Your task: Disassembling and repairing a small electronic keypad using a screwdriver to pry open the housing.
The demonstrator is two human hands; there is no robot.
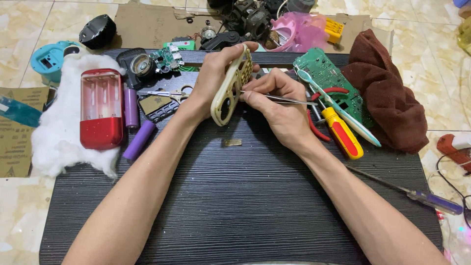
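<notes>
A pale marbled tile floor [29,19] lay beneath a dark ribbed work board [235,206], with flattened brown cardboard [152,24] at its far edge; on the board's left lay a mass of white cotton wadding [54,132] bearing a red and clear plastic casing [101,109]; at right sat a crumpled brown cloth [392,108] beside a green circuit board [326,73]; a sheet of tan sandpaper [14,147] lay at far left, its printing too small to tell; smaller items were a yellow and red screwdriver [341,133], two purple cylindrical cells [137,128], a purple-handled screwdriver [431,200] and a small metal strip [231,143] at mid-board. The left hand [216,73] was closed round a cream perforated plastic panel [230,88], held on edge above the board's far centre; the right hand [277,105] pinched metal tweezers [282,98], their tips touching the panel's edge; the two hands were close together.
</notes>
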